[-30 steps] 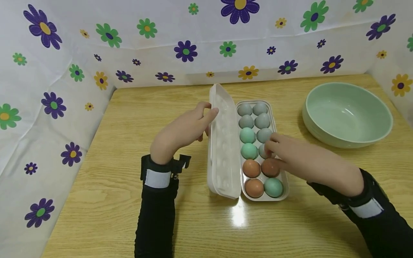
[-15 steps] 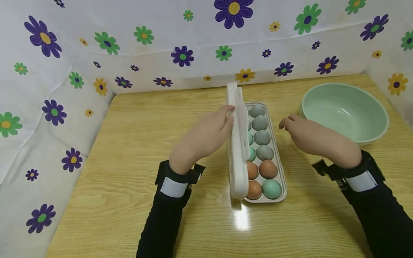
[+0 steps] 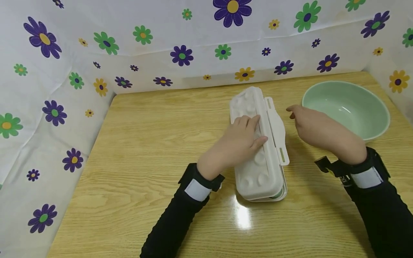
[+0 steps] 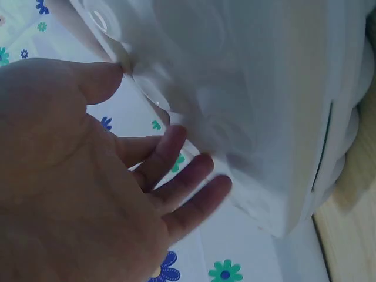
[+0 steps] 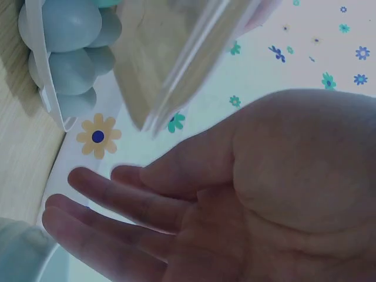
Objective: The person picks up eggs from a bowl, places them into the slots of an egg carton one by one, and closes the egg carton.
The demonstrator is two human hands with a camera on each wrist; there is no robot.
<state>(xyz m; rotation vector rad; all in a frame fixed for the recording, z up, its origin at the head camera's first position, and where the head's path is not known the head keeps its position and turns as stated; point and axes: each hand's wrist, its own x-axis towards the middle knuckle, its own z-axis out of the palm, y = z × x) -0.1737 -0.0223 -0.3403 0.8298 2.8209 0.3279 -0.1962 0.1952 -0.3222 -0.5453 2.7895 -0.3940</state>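
Note:
A white egg box point(image 3: 255, 182) sits at the middle of the table, its lid point(image 4: 247, 106) folded nearly down over the eggs. My left hand point(image 3: 237, 141) lies on the lid's dimpled top, fingers extended and touching it. Along the lid's right side, a latch flap point(image 3: 277, 132) sticks out. Blue-grey eggs point(image 5: 70, 23) show under the raised lid in the right wrist view; from the head only a sliver of green shows at the near corner. Nothing is in my right hand point(image 3: 326, 129), which hovers between box and bowl with fingers loosely extended.
A pale green bowl point(image 3: 371, 104) stands at the back right, partly behind my right hand. The wooden table point(image 3: 155, 143) meets a flower-printed cloth point(image 3: 200, 32) at its back and sides.
The lid has swung from upright on the left over to the right, covering the eggs. My left hand moved right with it. My right hand left the eggs and drew near the bowl.

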